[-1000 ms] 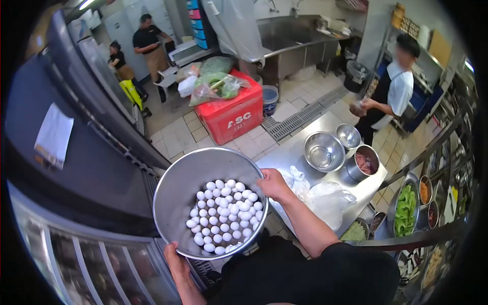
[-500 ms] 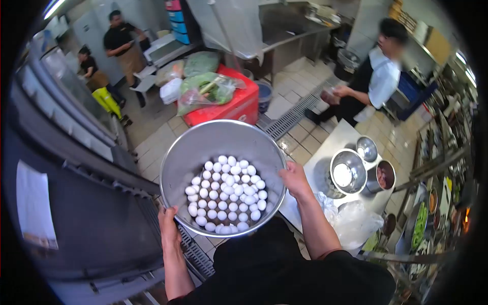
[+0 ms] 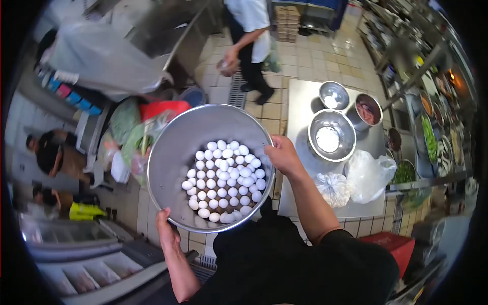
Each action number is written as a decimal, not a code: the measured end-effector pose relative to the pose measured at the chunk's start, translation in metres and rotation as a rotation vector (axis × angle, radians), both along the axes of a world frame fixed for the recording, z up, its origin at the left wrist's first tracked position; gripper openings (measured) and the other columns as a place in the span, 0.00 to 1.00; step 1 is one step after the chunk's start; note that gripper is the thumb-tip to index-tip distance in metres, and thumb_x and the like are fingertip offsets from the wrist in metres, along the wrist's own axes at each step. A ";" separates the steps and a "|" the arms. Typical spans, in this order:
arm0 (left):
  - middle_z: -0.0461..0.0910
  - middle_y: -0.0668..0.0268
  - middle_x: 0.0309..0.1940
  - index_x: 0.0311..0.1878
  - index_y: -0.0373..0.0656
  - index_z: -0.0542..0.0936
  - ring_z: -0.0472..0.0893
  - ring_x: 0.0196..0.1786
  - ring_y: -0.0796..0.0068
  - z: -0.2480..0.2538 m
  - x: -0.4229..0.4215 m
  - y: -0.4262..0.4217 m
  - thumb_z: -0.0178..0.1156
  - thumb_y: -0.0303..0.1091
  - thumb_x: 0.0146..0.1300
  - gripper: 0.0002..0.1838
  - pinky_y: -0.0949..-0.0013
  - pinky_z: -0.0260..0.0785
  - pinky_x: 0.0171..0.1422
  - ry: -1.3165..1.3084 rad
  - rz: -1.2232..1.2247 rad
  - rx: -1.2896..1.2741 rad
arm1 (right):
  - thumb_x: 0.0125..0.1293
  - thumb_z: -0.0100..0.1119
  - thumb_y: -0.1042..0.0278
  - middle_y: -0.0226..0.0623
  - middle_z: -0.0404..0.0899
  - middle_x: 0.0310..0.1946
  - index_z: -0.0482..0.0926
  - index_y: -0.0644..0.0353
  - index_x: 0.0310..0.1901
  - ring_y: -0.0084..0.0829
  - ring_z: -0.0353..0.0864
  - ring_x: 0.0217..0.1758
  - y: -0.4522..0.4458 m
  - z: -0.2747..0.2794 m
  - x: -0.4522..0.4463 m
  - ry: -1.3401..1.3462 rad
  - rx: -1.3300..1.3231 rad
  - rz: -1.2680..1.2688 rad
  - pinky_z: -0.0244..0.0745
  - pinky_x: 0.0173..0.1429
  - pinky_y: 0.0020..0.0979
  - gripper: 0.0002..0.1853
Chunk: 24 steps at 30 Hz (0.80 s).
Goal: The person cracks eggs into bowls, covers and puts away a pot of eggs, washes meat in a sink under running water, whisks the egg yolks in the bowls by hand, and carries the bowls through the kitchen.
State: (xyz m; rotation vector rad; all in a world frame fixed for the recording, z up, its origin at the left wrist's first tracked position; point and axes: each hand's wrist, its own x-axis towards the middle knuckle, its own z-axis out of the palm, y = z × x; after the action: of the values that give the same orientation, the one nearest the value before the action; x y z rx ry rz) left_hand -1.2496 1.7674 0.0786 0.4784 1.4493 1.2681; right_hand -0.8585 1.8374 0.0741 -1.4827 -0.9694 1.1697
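Large round steel pot [image 3: 175, 137], open at the top, is held in front of the person's body, tilted so that its inside shows. White eggs [image 3: 222, 181] cover much of the bottom, some lying on others toward the right side of the view. Left grip [image 3: 168, 231]: closed on the near-left rim, thumb over the edge. Right grip [image 3: 283, 156]: closed on the right side of the rim; exact finger placement beneath the edge cannot be told. Pot held well above the tiled floor [image 3: 277, 112]. To its right in view, a steel bench [image 3: 300, 99] carries a small steel bowl [image 3: 334, 95], a larger steel bowl [image 3: 332, 136] and a deep container [image 3: 367, 110] with reddish contents, grouped close together. Nearer the right forearm, on the same bench: a bunched plastic bag [image 3: 333, 189] just beside a larger translucent bag [image 3: 369, 175]. Beyond the pot, a co-worker [image 3: 251, 40] in a light top holds a brownish item, too blurred to identify. Left of the pot: bagged green vegetables [image 3: 125, 123] near a red surface [image 3: 163, 109], partly hidden.
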 end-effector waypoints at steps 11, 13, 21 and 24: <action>0.76 0.56 0.54 0.57 0.34 0.73 0.77 0.56 0.60 -0.023 0.044 0.230 0.59 0.40 0.57 0.26 0.59 0.66 0.65 -0.063 -0.491 -0.112 | 0.57 0.53 0.74 0.26 0.76 0.21 0.83 0.64 0.40 0.15 0.69 0.23 0.073 0.008 0.044 -0.128 -0.193 -0.369 0.64 0.28 0.23 0.12; 0.78 0.56 0.51 0.56 0.34 0.73 0.79 0.53 0.60 -0.051 0.048 0.276 0.59 0.41 0.57 0.26 0.60 0.69 0.62 -0.088 -0.543 -0.033 | 0.57 0.53 0.74 0.26 0.76 0.19 0.84 0.64 0.40 0.15 0.68 0.22 0.079 0.004 0.051 -0.135 -0.158 -0.446 0.63 0.28 0.23 0.12; 0.79 0.59 0.42 0.41 0.38 0.76 0.79 0.47 0.65 -0.061 0.157 0.425 0.58 0.37 0.57 0.13 0.62 0.71 0.55 -0.129 -0.688 -0.073 | 0.57 0.55 0.73 0.30 0.79 0.22 0.84 0.64 0.40 0.20 0.72 0.25 0.149 -0.029 0.111 -0.043 -0.212 -0.734 0.68 0.32 0.28 0.11; 0.80 0.59 0.42 0.40 0.38 0.77 0.79 0.45 0.64 -0.064 0.202 0.470 0.58 0.37 0.56 0.13 0.62 0.71 0.55 -0.097 -0.689 -0.047 | 0.56 0.57 0.71 0.36 0.80 0.22 0.84 0.62 0.41 0.24 0.76 0.27 0.183 -0.065 0.145 -0.050 -0.205 -0.753 0.72 0.35 0.32 0.12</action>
State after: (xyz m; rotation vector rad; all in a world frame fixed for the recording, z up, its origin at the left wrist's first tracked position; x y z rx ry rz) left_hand -1.0475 2.2373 0.0150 0.7894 1.0862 0.6910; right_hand -0.7135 2.0203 0.0096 -1.8184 -0.2563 0.6858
